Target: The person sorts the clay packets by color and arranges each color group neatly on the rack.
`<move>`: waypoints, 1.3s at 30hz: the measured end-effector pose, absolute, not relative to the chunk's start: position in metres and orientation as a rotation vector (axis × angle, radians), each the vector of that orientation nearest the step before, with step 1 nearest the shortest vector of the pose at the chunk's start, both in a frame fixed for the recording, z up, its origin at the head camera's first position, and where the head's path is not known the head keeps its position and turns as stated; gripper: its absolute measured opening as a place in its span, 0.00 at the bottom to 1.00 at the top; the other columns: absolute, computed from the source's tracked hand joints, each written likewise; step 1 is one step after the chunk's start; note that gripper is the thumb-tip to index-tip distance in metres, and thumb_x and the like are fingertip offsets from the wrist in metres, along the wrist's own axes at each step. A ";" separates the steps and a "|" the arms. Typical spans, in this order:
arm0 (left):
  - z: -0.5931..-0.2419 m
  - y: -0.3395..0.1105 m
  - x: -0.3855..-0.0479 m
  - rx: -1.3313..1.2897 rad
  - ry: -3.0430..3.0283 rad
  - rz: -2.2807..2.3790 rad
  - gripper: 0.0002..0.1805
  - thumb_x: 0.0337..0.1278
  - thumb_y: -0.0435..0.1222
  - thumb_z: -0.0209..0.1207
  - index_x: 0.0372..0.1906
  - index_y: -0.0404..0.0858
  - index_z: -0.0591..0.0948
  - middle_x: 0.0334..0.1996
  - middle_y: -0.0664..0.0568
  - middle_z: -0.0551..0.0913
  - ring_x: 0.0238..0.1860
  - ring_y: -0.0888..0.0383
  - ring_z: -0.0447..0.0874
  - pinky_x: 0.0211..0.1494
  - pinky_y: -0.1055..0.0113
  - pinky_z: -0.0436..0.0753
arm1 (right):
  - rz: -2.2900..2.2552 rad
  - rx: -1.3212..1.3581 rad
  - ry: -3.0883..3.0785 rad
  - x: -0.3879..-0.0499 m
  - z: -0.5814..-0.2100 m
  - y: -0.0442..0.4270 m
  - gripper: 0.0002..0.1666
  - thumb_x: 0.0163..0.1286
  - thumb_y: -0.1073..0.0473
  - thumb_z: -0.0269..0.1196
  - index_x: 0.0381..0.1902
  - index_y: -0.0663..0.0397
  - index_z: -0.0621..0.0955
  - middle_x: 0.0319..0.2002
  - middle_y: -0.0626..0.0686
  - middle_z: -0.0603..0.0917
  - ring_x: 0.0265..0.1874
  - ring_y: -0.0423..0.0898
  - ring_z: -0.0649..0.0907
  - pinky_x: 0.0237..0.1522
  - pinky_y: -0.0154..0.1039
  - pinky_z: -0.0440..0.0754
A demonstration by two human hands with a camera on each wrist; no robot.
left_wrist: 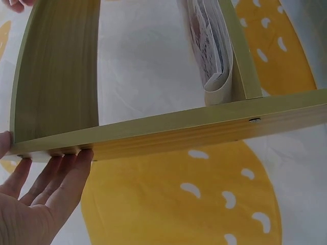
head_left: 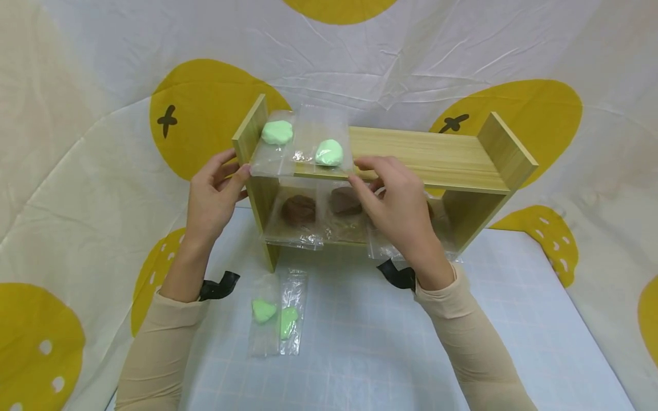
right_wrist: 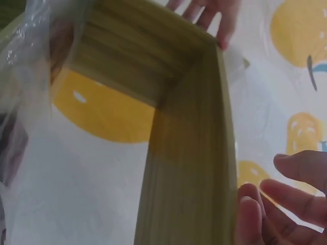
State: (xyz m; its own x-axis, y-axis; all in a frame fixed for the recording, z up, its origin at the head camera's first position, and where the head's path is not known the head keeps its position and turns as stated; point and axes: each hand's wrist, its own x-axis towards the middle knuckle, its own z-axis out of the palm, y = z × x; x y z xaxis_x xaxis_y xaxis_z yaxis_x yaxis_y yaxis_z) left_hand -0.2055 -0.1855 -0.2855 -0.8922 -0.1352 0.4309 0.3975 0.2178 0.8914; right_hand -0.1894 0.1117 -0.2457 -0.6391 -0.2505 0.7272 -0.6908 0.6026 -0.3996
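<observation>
A two-tier wooden shelf (head_left: 421, 154) stands on the table. My left hand (head_left: 213, 200) holds its left side panel (left_wrist: 179, 133), the fingertips against the outer face and the thumb by the front corner. On the top board lie two clear bags, each with a pale green lump: one at far left (head_left: 277, 132), the other beside it (head_left: 329, 153). At the front edge, close by the second bag's right side, my right hand (head_left: 398, 200) has loosely bent fingers, thumb and forefinger apart with nothing between them. Whether it touches the board cannot be told.
Bagged brown lumps (head_left: 298, 210) lie on the lower tier, partly behind the right hand. Two narrow bags with green lumps (head_left: 264, 311) lie on the pale checked table (head_left: 349, 354) in front. A white cloth with yellow shapes (head_left: 205, 114) hangs behind.
</observation>
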 end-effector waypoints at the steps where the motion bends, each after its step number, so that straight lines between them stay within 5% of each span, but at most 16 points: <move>1: -0.285 -0.185 -0.205 -0.244 -2.080 -1.715 0.23 0.67 0.42 0.63 0.66 0.48 0.78 0.57 0.46 0.82 0.52 0.50 0.85 0.46 0.60 0.86 | 0.933 0.749 -2.190 -0.187 -0.247 0.114 0.15 0.67 0.60 0.70 0.49 0.61 0.85 0.44 0.55 0.85 0.30 0.43 0.84 0.32 0.40 0.85; 10: -0.285 -0.185 -0.205 -0.246 -2.075 -1.719 0.23 0.67 0.42 0.63 0.66 0.47 0.78 0.57 0.45 0.82 0.52 0.50 0.85 0.46 0.62 0.86 | 1.154 0.839 -2.192 -0.160 -0.269 0.131 0.17 0.65 0.65 0.71 0.51 0.61 0.84 0.43 0.51 0.87 0.36 0.40 0.86 0.35 0.32 0.85; 19: -0.285 -0.184 -0.204 -0.232 -2.089 -1.700 0.23 0.67 0.42 0.63 0.66 0.48 0.78 0.57 0.46 0.82 0.53 0.51 0.85 0.47 0.60 0.86 | 1.300 0.972 -2.322 -0.141 -0.322 0.129 0.22 0.65 0.67 0.70 0.57 0.57 0.80 0.46 0.49 0.86 0.40 0.41 0.86 0.38 0.36 0.86; 34: -0.286 -0.184 -0.204 -0.228 -2.074 -1.720 0.23 0.67 0.42 0.63 0.66 0.48 0.78 0.56 0.45 0.82 0.53 0.50 0.85 0.47 0.60 0.86 | 1.529 0.983 -2.625 -0.141 -0.404 0.118 0.18 0.72 0.56 0.65 0.57 0.51 0.81 0.47 0.45 0.85 0.41 0.40 0.85 0.42 0.38 0.85; 39: -0.286 -0.183 -0.204 -0.221 -2.070 -1.720 0.23 0.67 0.42 0.63 0.66 0.47 0.78 0.56 0.45 0.82 0.53 0.49 0.85 0.47 0.60 0.86 | 1.679 0.962 -2.734 -0.157 -0.436 0.107 0.18 0.73 0.55 0.64 0.57 0.54 0.81 0.49 0.52 0.86 0.43 0.46 0.86 0.42 0.39 0.85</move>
